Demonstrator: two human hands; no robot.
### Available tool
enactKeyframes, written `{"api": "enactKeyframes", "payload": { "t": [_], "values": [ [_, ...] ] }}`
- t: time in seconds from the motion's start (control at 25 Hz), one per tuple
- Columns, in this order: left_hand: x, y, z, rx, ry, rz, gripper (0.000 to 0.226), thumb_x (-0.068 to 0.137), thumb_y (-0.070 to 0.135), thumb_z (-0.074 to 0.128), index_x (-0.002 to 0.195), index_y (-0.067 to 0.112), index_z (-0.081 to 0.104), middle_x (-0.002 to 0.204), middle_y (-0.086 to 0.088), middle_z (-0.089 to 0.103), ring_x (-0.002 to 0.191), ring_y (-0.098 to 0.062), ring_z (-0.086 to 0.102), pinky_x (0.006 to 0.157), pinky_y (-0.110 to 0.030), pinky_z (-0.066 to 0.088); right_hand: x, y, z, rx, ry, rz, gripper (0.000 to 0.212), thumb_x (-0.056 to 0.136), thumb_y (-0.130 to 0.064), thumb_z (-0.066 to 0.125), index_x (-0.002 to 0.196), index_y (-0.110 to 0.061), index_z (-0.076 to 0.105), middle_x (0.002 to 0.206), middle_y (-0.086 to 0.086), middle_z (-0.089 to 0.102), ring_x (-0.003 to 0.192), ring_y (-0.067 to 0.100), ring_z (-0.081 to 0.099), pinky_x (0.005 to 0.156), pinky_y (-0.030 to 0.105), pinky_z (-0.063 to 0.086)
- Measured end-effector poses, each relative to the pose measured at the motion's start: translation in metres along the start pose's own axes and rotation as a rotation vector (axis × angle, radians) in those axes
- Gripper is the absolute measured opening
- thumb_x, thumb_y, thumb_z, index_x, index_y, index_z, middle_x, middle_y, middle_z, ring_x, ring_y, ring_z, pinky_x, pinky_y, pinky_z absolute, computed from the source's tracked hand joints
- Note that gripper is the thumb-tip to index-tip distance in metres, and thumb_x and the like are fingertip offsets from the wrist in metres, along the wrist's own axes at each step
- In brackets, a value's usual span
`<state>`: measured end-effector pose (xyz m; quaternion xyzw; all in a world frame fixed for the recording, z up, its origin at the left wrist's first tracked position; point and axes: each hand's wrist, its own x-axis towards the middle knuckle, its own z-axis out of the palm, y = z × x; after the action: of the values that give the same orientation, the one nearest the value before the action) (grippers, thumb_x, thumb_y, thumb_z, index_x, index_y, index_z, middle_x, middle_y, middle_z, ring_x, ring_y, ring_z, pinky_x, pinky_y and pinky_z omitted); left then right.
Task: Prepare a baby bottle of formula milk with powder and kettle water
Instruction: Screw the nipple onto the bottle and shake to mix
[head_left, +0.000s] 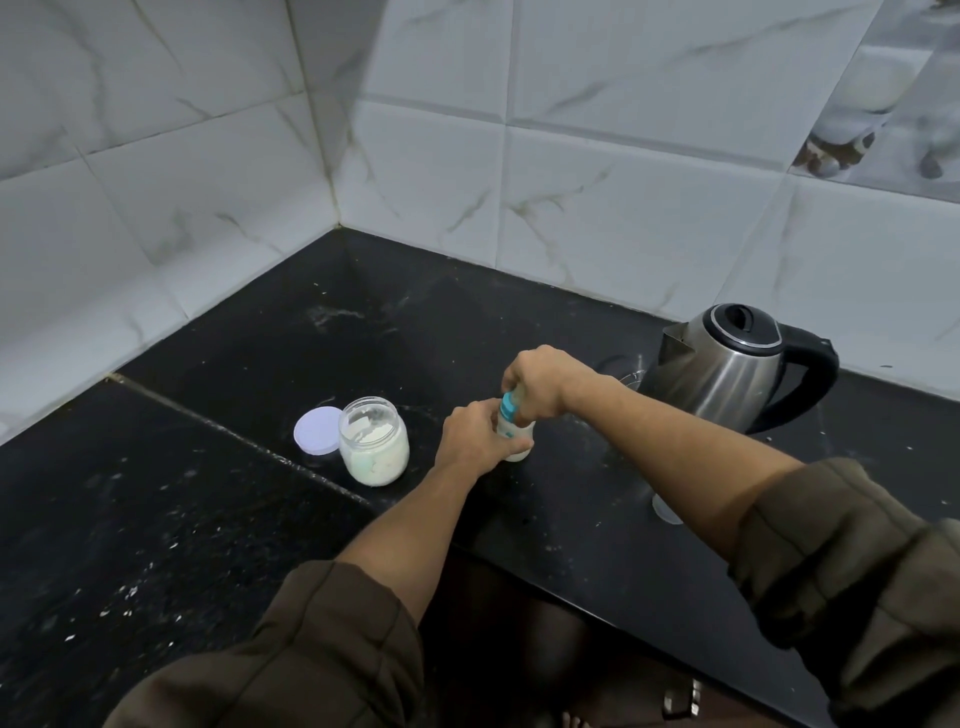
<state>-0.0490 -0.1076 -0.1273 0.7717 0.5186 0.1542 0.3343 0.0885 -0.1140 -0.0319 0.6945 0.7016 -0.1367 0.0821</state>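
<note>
A small baby bottle (514, 434) with milky white contents and a teal collar stands on the black counter (208, 519). My left hand (475, 436) wraps around the bottle's body. My right hand (540, 382) grips its top over the teal collar, hiding the teat. To the left stands an open glass jar of white powder (374, 441), its round white lid (318, 430) lying flat beside it. A steel kettle (727, 364) with a black handle and closed lid sits at the right, spout facing the bottle.
Marble-look tiled walls (467, 156) meet in a corner behind the counter. A small clear round cap (665, 508) lies under my right forearm near the counter's front edge. White specks are scattered over the left part of the counter.
</note>
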Motion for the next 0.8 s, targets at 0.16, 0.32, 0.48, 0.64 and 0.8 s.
{"api": "enactKeyframes", "payload": {
  "t": [0.16,0.32,0.48,0.64,0.8],
  "values": [
    [0.0003,-0.0002,0.0003,-0.005,0.004,-0.007,0.048,0.078,0.045,0.087,0.117,0.023,0.071,0.102,0.005,0.077,0.101,-0.013,0.07,0.094,-0.036,0.054,0.0003,-0.0009,0.0007,0.019,0.021,0.048,0.048,0.08,-0.036,0.085,0.124,-0.022,0.073,0.111,-0.001,0.071,0.094,0.019,0.066,0.079,0.032,0.059],
    [-0.0002,0.0006,0.0001,-0.019,0.002,-0.027,0.047,0.078,0.044,0.087,0.118,0.023,0.072,0.104,0.004,0.077,0.102,-0.013,0.07,0.096,-0.036,0.054,-0.0004,-0.0027,0.0026,-0.009,0.058,0.096,0.048,0.076,-0.051,0.084,0.112,-0.019,0.077,0.092,-0.001,0.07,0.084,0.02,0.067,0.065,0.031,0.053],
    [-0.0013,-0.0004,0.0006,-0.025,0.01,-0.029,0.05,0.077,0.044,0.087,0.122,0.026,0.074,0.102,0.005,0.075,0.103,-0.015,0.069,0.098,-0.037,0.054,-0.0003,-0.0035,0.0063,-0.05,0.132,0.164,0.054,0.081,-0.067,0.072,0.088,-0.013,0.068,0.073,-0.001,0.057,0.064,0.019,0.057,0.056,0.03,0.043],
    [-0.002,-0.0021,0.0013,-0.058,0.02,-0.044,0.056,0.072,0.046,0.089,0.124,0.032,0.075,0.093,0.008,0.071,0.1,-0.015,0.069,0.095,-0.035,0.054,-0.004,-0.0021,0.0051,-0.155,0.144,0.186,0.057,0.086,-0.073,0.06,0.083,-0.016,0.06,0.072,-0.001,0.053,0.073,0.025,0.06,0.063,0.033,0.046],
    [-0.0013,-0.0027,0.0007,-0.034,0.009,-0.006,0.041,0.075,0.044,0.088,0.111,0.028,0.075,0.093,0.009,0.074,0.098,-0.015,0.07,0.091,-0.034,0.054,-0.0034,0.0021,-0.0022,-0.103,0.051,0.062,0.068,0.071,-0.074,0.068,0.121,-0.028,0.067,0.103,-0.002,0.072,0.097,0.026,0.068,0.076,0.036,0.057]
  ]
}}
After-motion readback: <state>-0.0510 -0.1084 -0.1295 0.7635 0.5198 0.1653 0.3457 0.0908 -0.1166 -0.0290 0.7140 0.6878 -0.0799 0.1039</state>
